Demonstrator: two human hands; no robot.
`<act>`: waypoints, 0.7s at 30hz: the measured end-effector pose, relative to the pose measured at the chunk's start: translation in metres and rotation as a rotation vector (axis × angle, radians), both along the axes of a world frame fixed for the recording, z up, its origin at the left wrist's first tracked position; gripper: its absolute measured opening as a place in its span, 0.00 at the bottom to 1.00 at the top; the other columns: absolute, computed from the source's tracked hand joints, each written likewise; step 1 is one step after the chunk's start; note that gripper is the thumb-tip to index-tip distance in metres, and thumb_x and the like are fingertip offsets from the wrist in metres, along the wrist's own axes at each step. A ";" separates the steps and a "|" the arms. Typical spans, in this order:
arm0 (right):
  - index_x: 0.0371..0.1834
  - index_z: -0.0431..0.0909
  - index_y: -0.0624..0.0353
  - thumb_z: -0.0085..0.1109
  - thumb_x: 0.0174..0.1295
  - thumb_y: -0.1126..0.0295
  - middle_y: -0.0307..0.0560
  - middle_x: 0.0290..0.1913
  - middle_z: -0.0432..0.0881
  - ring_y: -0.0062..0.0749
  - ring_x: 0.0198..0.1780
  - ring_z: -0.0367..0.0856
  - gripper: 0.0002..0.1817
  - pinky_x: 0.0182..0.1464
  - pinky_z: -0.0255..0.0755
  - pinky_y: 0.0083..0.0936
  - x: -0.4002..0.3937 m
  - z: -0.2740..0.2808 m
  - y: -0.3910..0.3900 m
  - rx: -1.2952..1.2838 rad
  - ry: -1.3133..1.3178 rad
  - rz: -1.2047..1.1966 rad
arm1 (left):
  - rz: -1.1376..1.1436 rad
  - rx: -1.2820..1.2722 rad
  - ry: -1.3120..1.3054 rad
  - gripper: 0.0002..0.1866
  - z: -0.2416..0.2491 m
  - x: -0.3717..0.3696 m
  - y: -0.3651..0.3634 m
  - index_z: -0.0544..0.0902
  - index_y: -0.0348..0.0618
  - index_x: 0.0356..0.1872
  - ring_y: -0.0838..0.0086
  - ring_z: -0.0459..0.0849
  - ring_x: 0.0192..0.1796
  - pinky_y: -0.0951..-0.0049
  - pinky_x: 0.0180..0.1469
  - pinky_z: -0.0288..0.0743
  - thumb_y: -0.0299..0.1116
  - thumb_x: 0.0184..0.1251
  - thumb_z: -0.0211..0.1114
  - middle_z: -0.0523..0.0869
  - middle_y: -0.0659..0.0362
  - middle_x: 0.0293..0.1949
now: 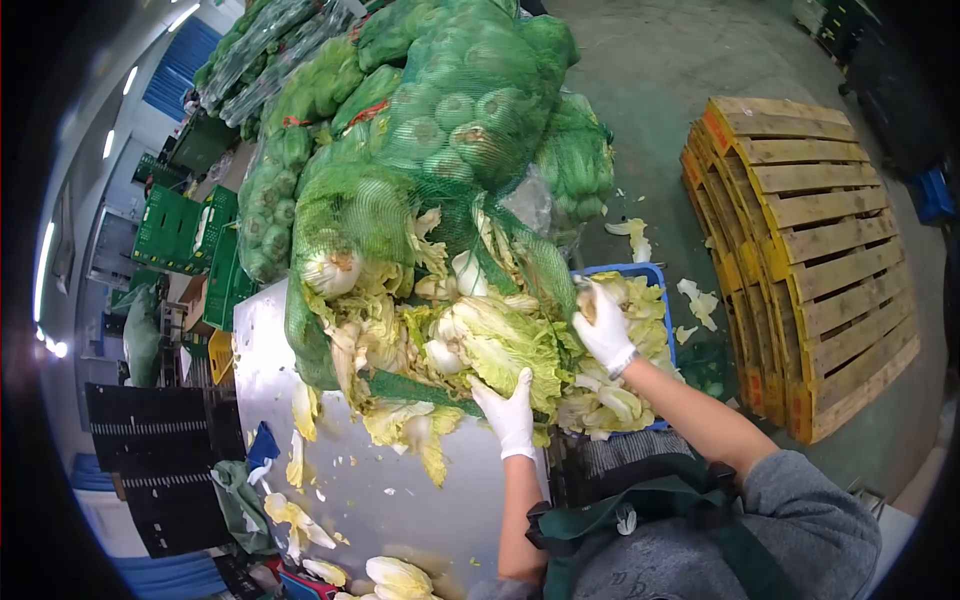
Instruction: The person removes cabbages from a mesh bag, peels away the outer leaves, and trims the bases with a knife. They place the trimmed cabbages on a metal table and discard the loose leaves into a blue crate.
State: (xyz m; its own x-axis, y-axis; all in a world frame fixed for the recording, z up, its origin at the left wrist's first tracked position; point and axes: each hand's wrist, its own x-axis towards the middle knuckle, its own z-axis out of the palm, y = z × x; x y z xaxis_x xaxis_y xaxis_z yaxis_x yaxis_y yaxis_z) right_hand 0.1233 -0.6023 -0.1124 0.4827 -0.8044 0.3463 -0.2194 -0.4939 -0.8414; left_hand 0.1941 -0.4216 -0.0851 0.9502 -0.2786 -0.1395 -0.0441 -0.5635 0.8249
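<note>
My left hand (507, 412), in a white glove, touches the lower edge of a leafy cabbage (505, 345), its fingers apart. Gloved in white too, my right hand (603, 325) is bent round something small and brownish over the left side of a blue crate (655, 275) filled with loose leaves. The cabbage lies among wilted leaves at the mouth of an open green net bag (305, 330). Another cabbage (333, 270) shows its cut white base inside the net. Under them is a metal table (370, 510).
Full net bags of cabbages (450, 110) are piled behind the table. Wooden pallets (820, 220) stand stacked at the right. Leaves (697, 300) litter the floor beside the blue crate. Trimmed cabbages (398, 577) lie at the table's near edge, and green crates (170, 228) stand at the left.
</note>
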 end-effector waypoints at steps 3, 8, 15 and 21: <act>0.53 0.68 0.67 0.57 0.53 0.62 0.63 0.45 0.78 0.54 0.48 0.76 0.26 0.55 0.68 0.35 0.033 0.026 -0.005 0.417 0.067 0.431 | 0.020 0.112 -0.140 0.55 0.022 -0.005 -0.006 0.48 0.27 0.68 0.46 0.55 0.68 0.59 0.69 0.50 0.43 0.47 0.75 0.58 0.34 0.64; 0.43 0.73 0.63 0.55 0.54 0.48 0.65 0.40 0.79 0.54 0.43 0.78 0.27 0.48 0.71 0.39 0.061 0.036 0.006 0.506 0.497 0.552 | 0.005 0.105 -0.109 0.53 0.029 0.004 -0.008 0.50 0.28 0.68 0.46 0.60 0.65 0.58 0.67 0.54 0.48 0.49 0.73 0.58 0.36 0.62; 0.36 0.70 0.56 0.56 0.59 0.55 0.45 0.28 0.77 0.27 0.27 0.77 0.16 0.27 0.71 0.26 0.025 0.062 0.074 0.815 0.322 0.707 | -0.098 0.270 -0.174 0.52 0.062 0.052 0.025 0.62 0.31 0.62 0.53 0.72 0.54 0.59 0.58 0.67 0.45 0.34 0.79 0.71 0.41 0.51; 0.41 0.67 0.61 0.55 0.61 0.56 0.52 0.28 0.79 0.38 0.29 0.79 0.19 0.34 0.72 0.32 -0.018 0.004 0.132 0.782 -0.107 0.318 | -0.482 0.297 -0.306 0.48 0.058 0.074 0.064 0.63 0.34 0.60 0.51 0.70 0.55 0.60 0.58 0.66 0.38 0.34 0.77 0.71 0.44 0.51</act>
State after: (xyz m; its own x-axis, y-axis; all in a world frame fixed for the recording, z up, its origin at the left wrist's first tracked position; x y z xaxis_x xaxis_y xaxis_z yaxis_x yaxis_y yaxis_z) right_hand 0.1054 -0.4707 -0.1081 0.7229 -0.6625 -0.1960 -0.0688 0.2133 -0.9746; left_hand 0.2684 -0.3581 -0.0273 0.7372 -0.6754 -0.0190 -0.5578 -0.6242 0.5470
